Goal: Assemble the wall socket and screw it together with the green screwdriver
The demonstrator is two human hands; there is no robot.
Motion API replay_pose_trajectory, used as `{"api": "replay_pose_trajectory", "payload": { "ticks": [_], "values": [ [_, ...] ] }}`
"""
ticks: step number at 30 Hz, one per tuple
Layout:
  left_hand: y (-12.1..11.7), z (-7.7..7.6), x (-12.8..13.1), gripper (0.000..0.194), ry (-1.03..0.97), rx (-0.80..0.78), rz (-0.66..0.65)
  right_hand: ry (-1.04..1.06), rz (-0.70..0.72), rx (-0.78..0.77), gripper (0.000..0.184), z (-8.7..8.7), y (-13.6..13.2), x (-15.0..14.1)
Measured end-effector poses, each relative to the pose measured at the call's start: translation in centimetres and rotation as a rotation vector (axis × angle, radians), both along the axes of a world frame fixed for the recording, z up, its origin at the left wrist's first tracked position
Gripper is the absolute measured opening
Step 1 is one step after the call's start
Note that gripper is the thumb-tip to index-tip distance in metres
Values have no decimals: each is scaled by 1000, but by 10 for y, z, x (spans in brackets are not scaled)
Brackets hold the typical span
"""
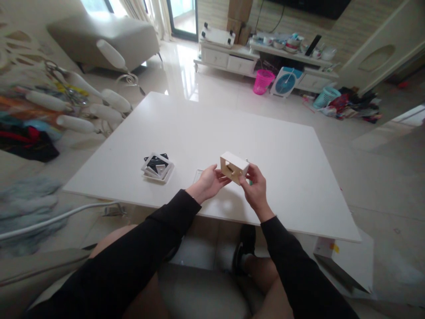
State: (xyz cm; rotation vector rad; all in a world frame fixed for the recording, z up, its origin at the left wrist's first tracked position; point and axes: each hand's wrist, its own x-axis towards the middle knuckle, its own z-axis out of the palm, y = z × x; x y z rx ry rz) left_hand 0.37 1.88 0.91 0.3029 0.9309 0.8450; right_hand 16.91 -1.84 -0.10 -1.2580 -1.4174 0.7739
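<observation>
A small white box-shaped housing point(235, 160), its open side showing a tan interior with a cut-out, is held up over the white table point(195, 128). My right hand point(255, 186) grips it at its right end, thumb on the near side and fingers behind. My left hand point(210, 182) is at the box's lower left, its fingers stretched towards it and the thumb apart; whether the fingertips touch it I cannot tell. Behind my left wrist lies a thin, pale frame-like piece point(198, 175), partly hidden. A bit of green shows by my right fingers.
Left on the table sits a white tray point(162, 179) stacked with white frames and a black part point(158, 160). White lamp-like shades point(113, 99) stand beyond the left edge. A pink basket point(263, 82) and a blue fan point(286, 82) stand on the floor by the low cabinet.
</observation>
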Motion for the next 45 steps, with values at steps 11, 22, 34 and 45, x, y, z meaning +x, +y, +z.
{"api": "replay_pose_trajectory", "payload": {
  "ticks": [11, 22, 34, 45],
  "values": [
    [1, 1, 0, 25, 97, 30, 58, -190, 109, 95, 46, 10, -8, 0],
    [7, 7, -1, 25, 38, -31, 220, 99, -213, 72, 34, -4, 5, 3],
    [18, 22, -23, 15, 200, 158, 276, -120, -211, -289, 37, -12, 10, 13],
    [20, 18, -23, 18, 444, 347, -69, -514, -65, -555, 26, -17, 8, 8]
  ]
}}
